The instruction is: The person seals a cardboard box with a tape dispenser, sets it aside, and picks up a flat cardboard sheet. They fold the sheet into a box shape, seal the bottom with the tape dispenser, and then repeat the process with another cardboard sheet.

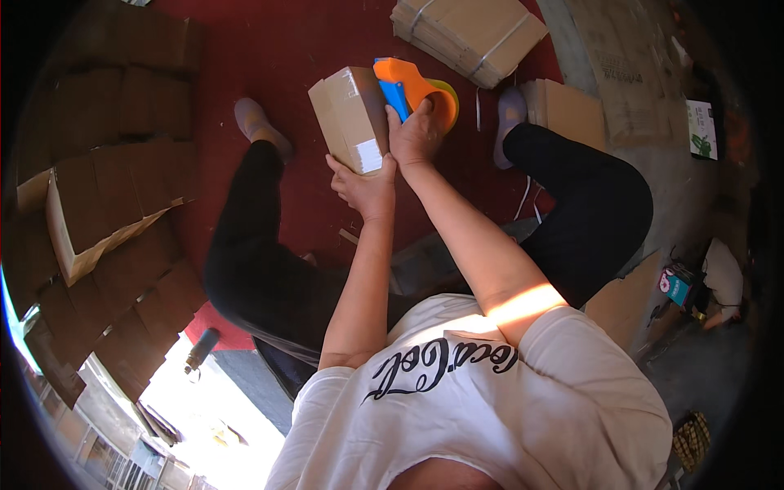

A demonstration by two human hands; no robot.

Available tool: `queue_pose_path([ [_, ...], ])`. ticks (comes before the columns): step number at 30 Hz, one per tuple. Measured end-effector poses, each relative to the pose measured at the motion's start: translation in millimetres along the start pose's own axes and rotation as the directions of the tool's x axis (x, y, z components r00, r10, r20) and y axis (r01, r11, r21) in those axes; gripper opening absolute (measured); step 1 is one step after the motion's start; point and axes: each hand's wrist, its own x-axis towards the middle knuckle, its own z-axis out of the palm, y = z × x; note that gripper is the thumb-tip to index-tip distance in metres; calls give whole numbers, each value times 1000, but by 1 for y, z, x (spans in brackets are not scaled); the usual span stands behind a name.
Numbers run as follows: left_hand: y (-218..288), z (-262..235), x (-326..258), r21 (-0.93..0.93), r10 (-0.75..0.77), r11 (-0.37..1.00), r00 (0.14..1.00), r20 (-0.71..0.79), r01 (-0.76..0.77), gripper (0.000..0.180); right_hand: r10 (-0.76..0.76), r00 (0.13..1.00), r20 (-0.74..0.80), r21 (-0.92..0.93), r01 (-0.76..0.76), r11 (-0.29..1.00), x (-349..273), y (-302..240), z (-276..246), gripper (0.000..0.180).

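Observation:
Between my knees I have a small brown cardboard box (pixel 346 110) with shiny clear tape at its far end and a white patch at its near corner. My left hand (pixel 363 185) grips the near end of that box, fingers along its lower left edge. An orange and blue tape dispenser (pixel 415 82) is in my right hand (pixel 414 135), whose fingers wrap round its handle. The dispenser rests close against the box's right side; whether the two touch, I cannot tell. Part of a yellow-green roll shows behind the dispenser's orange frame.
Strapped flat cardboard (pixel 469 33) lies at the far right on the red floor (pixel 269 57). Another cardboard piece (pixel 563 110) sits by my right foot. Stacked cartons (pixel 114 192) line the left side. A dark bottle (pixel 202 349) stands at lower left.

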Motion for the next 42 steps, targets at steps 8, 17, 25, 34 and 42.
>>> queue_pose_path([
  [8,18,-53,-22,-242,-29,970,1000,7,30,111,-90,990,-109,-128,76,989,12,43,3,46],
  [17,-7,-59,6,-207,-154,963,983,103,173,108,41,999,35,-201,-33,979,11,111,-10,46],
  [25,-17,-32,16,79,-102,992,993,51,98,108,246,928,282,-369,-132,920,1,174,15,42],
  [34,-28,-7,20,215,-24,976,1000,-8,25,110,26,999,-20,-267,-30,963,-23,136,38,57],
  [42,-17,-6,19,-68,-80,994,986,147,90,111,-321,946,53,308,290,906,-2,21,56,62],
])
